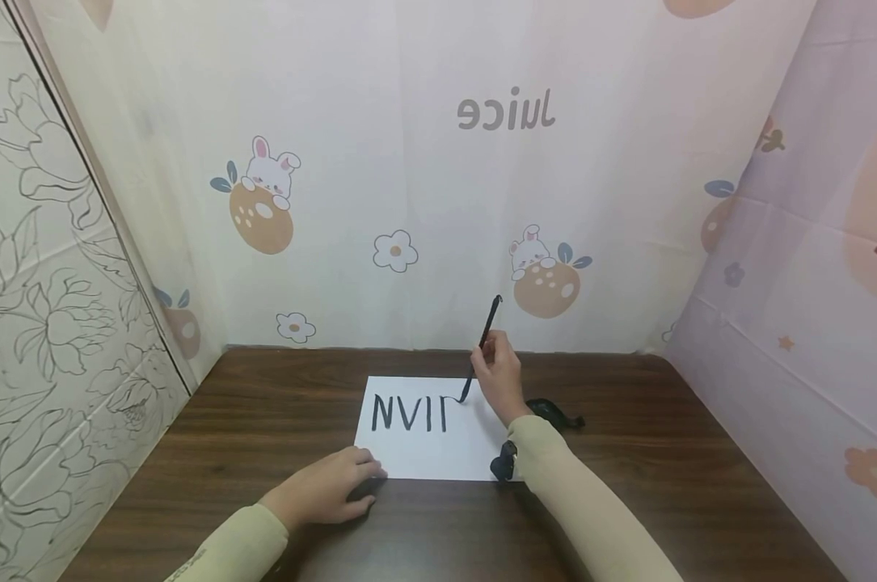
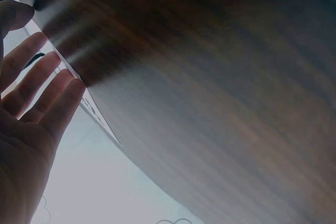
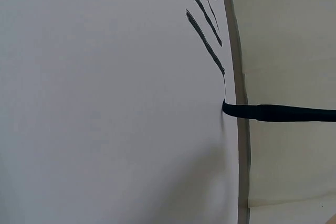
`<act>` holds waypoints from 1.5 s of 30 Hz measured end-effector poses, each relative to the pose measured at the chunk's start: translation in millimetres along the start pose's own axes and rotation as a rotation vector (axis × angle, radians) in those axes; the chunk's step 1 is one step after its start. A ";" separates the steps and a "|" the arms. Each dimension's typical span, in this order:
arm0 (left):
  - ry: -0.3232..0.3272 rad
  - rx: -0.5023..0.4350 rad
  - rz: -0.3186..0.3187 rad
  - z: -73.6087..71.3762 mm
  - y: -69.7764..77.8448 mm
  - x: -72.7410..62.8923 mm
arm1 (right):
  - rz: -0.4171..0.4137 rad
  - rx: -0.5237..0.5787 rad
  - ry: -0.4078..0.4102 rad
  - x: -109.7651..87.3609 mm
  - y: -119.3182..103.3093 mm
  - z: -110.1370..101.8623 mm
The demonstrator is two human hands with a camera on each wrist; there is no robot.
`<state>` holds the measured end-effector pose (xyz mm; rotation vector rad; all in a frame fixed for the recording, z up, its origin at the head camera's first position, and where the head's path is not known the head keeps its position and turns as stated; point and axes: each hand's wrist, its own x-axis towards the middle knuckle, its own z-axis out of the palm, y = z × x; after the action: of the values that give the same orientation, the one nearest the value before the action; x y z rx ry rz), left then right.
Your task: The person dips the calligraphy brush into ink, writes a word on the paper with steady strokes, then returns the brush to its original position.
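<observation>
A white sheet of paper [image 1: 438, 461] lies on the brown table, with the black brushed letters "NVI" [image 1: 402, 413] and a further stroke running into a thin line. My right hand [image 1: 501, 373] grips a slim black writing brush [image 1: 491, 318], tilted with its top to the right. In the right wrist view the bent tip of the brush [image 3: 273, 112] touches the paper [image 3: 105, 103] at the end of that thin line. My left hand [image 1: 332, 485] rests at the sheet's lower left corner, fingers loosely extended; the left wrist view shows the palm [image 2: 23, 145] and fingertips along the paper's edge.
A glossy black object with a narrow curved end [image 1: 554, 414] lies on the table [image 1: 627, 485] right of the paper, partly behind my right wrist. A small black device [image 1: 504, 462] sits at the right wrist. Patterned curtains [image 1: 438, 186] hang behind the table and at both sides.
</observation>
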<state>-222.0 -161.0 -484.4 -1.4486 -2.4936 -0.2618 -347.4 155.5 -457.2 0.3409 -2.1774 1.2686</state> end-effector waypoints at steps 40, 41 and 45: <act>-0.011 -0.010 -0.010 -0.3 1.0 -0.5 | -0.049 -0.017 -0.027 -1.8 -3.0 -2.9; -0.013 -0.011 -0.011 -0.2 0.9 -0.5 | -0.053 -0.019 -0.030 -2.0 -2.8 -2.6; -0.006 -0.011 -0.008 0.0 0.8 -0.7 | -0.062 -0.019 -0.042 -2.5 -2.6 -2.4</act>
<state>-220.9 -161.2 -484.6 -1.4466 -2.5069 -0.2735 -343.2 156.0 -455.9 0.4282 -2.1956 1.2165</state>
